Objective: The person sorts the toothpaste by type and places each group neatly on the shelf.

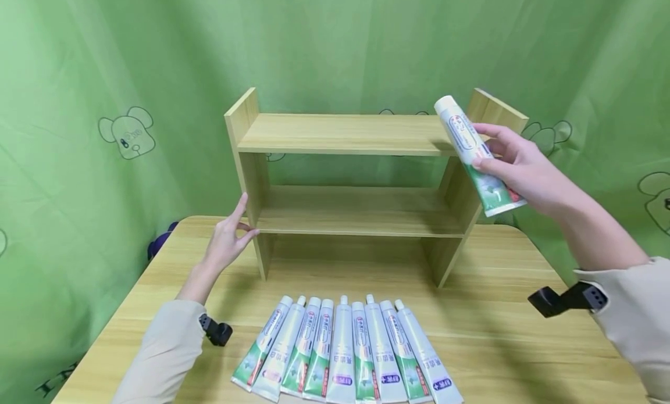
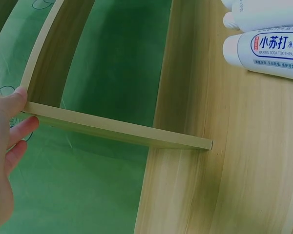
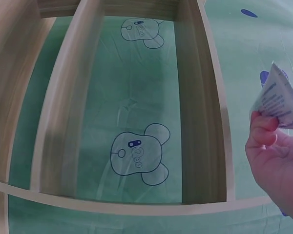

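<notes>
My right hand (image 1: 528,165) grips a white and green toothpaste tube (image 1: 478,154), thumb on the near side. The tube tilts with its white cap up and to the left, overlapping the right end of the wooden shelf (image 1: 345,138). Its flat crimped end points down; in the right wrist view only that tail part of the tube (image 3: 278,100) shows. My left hand (image 1: 227,238) pinches the front edge of the shelf's left side panel, level with the middle board. In the left wrist view the thumb lies on the edge and other fingers (image 2: 20,131) are at the panel's outer face.
Several toothpaste tubes (image 1: 342,351) lie fanned side by side on the wooden table (image 1: 502,311), caps toward the shelf. A green curtain (image 1: 335,49) with cartoon bear outlines hangs behind. Black wrist cameras (image 1: 567,299) sit at both sleeves.
</notes>
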